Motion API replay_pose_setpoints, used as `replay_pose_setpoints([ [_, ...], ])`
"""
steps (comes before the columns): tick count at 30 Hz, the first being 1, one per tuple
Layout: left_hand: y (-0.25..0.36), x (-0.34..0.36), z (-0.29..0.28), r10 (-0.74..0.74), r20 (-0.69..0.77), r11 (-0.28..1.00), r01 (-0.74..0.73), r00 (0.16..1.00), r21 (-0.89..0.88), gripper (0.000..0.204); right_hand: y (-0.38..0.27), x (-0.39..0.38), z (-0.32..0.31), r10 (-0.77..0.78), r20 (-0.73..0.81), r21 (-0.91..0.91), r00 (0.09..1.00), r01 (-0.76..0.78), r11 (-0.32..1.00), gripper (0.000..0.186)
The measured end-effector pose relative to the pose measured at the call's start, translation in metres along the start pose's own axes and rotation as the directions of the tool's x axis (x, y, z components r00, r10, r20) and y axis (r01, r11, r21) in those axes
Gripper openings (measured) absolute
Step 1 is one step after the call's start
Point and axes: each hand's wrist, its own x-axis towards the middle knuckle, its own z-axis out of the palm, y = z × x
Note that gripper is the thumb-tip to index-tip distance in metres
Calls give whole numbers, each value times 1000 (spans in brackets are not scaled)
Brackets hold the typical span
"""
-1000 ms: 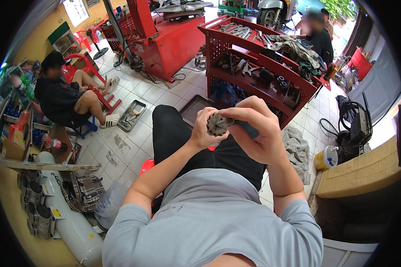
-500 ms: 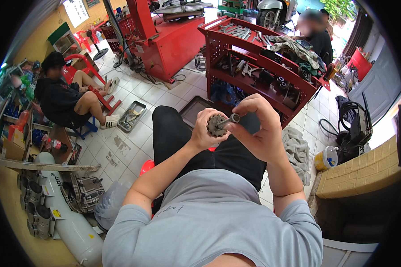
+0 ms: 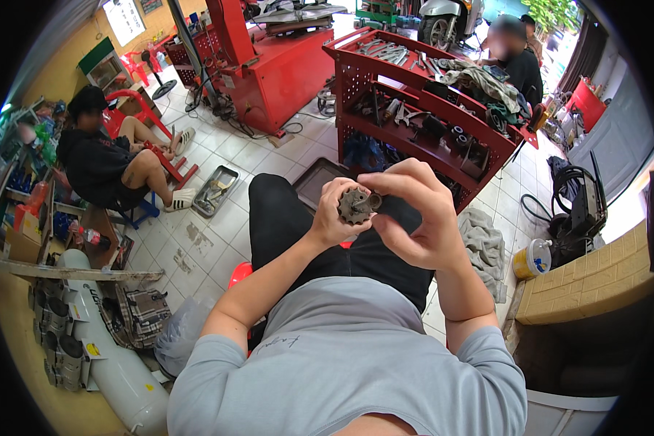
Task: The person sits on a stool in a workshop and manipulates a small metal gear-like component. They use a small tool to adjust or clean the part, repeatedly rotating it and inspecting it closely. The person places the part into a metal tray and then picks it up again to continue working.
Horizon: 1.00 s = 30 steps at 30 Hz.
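Observation:
My left hand (image 3: 331, 216) is closed around a greyish-brown metal gear (image 3: 353, 206), whose notched rim faces up, above my lap. A short metal piece with a round, ring-like end (image 3: 375, 201) sits against the gear's right side; how the two join is too small to tell. My right hand (image 3: 423, 218) is just right of them, thumb and fingers curved and spread apart around the ring end. I see nothing held between its fingertips.
A red tool trolley (image 3: 403, 91) with wrenches and rags stands ahead. A dark metal tray (image 3: 309, 178) lies before my knees, another tray (image 3: 216, 190) further left. A person (image 3: 98, 156) sits at left. A grey cloth (image 3: 483, 243) and a bucket (image 3: 532, 259) are at right.
My right thumb and fingers have moved apart, letting go of the metal piece with the ring end. That piece now sits lower and closer to the gear. The left hand keeps its hold.

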Motion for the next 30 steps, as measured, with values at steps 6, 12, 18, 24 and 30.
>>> replay_pose_setpoints([
  [6,0,3,-3,87,34,988,-91,996,122,56,10,-7,2,26,-23,-3,999,-26,1000,39],
  [12,-15,-3,0,28,4,997,-28,1000,69,56,-2,2,-1,-9,21,-58,1000,10,998,35],
  [18,3,4,-3,85,20,991,-86,996,106,51,8,-5,0,6,-23,-47,1000,-7,999,39],
  [24,-6,-1,-1,24,-4,998,-24,1000,52,55,7,-2,-3,-57,53,-95,997,61,994,36],
  [30,1,4,-3,110,2,989,-110,994,102,55,1,-1,-1,8,11,-35,1000,-7,999,36],
])
